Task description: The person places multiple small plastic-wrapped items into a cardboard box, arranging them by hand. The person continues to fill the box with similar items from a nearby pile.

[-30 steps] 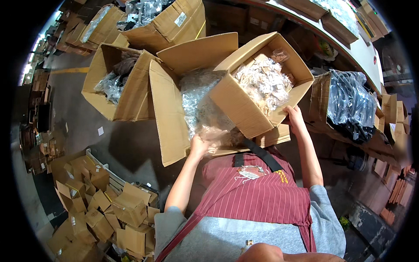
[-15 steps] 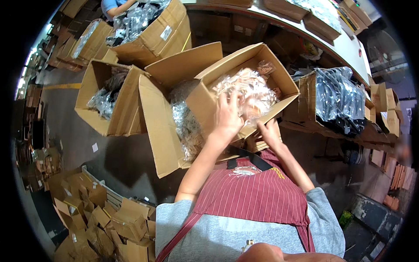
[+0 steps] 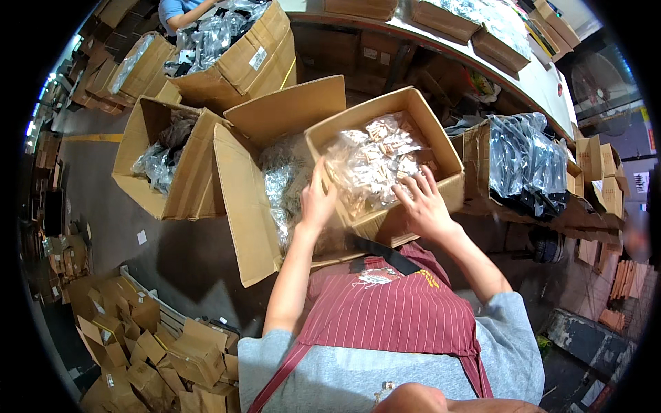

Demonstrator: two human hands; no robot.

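Note:
A small cardboard box [image 3: 451,180] holds clear plastic bags of small copper-coloured parts [image 3: 379,157]. It sits tilted over the right side of a larger open carton [image 3: 242,206], which contains more clear bags of silvery parts [image 3: 281,189]. At the small box's left wall, my left hand [image 3: 318,201] is closed around the edge, its lower fingers partly hidden. My right hand [image 3: 428,208] reaches over the near wall, fingers spread and bent at the edge of the bagged parts, gripping nothing that I can see.
Another open carton [image 3: 196,168] with dark bagged items stands left. A big full carton [image 3: 255,65] is behind it, near another person's arm [image 3: 189,15]. To the right is a carton of bagged black parts [image 3: 527,162]. A white worktable [image 3: 544,86] runs behind; discarded cartons [image 3: 200,351] lie lower left.
My left hand has moved from the bagged parts to the box's left wall. My right hand has risen from the near wall's outside to over its rim. The small box sits slightly lower.

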